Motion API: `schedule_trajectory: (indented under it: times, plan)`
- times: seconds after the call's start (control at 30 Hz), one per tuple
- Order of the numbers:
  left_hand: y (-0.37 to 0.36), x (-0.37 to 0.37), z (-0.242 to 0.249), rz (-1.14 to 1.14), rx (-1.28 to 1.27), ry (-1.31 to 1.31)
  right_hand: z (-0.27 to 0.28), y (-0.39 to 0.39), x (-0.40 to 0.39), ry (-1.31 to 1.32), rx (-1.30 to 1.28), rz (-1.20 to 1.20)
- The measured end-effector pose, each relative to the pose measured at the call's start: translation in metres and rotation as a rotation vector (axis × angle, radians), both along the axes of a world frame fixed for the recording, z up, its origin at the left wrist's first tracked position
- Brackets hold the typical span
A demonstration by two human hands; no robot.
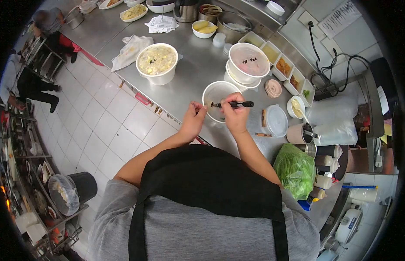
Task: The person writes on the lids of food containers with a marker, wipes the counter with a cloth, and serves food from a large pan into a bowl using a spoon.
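Nearest the body, a bag of green leaves [294,170] is lying at the near end of the steel counter [191,65], beside some squeeze bottles [326,162]. Ahead of it, the right hand [235,114] is gripping a black marker [241,104] with closed fingers, the tip pointing over the top of a white tub [215,92]. That tub is standing near the counter's floor-side edge. The left hand [194,118] is resting bunched fingertips at the tub's left rim; whether they are pinching it, I cannot tell. To the right, a clear round lid [276,121] is lying flat. Just beyond the tub, a marked container [249,61] is standing stacked on another. A filled bowl [157,63] is standing by the floor-side edge, while food trays [283,66] are lining the wall-side edge. Farther off, a small dish [204,29] is holding yellow pieces.
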State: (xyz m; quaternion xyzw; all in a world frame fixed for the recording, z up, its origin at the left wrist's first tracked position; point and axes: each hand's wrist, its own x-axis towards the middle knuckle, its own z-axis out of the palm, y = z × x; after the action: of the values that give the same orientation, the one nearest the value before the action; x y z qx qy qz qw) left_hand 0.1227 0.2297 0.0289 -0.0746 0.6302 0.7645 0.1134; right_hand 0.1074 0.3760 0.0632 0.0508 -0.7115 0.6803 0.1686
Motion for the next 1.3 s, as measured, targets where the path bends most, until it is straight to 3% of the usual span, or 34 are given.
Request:
schedule_trajectory:
  times: [0.3, 0.6, 0.7, 1.3]
  plan:
    - [-0.001, -0.001, -0.003, 0.001, -0.008, 0.009, 0.02, 0.005, 0.005, -0.015, -0.14, -0.069]
    - [-0.002, 0.001, 0.003, -0.009, 0.014, -0.01, 0.003, 0.015, -0.002, -0.026, 0.055, -0.071]
    - [-0.001, 0.0, 0.002, -0.008, 0.033, -0.012, 0.008, 0.011, 0.002, -0.035, -0.078, -0.091]
    - [-0.004, 0.0, 0.003, -0.029, 0.002, -0.004, -0.002, 0.018, 0.002, 0.053, -0.039, -0.202]
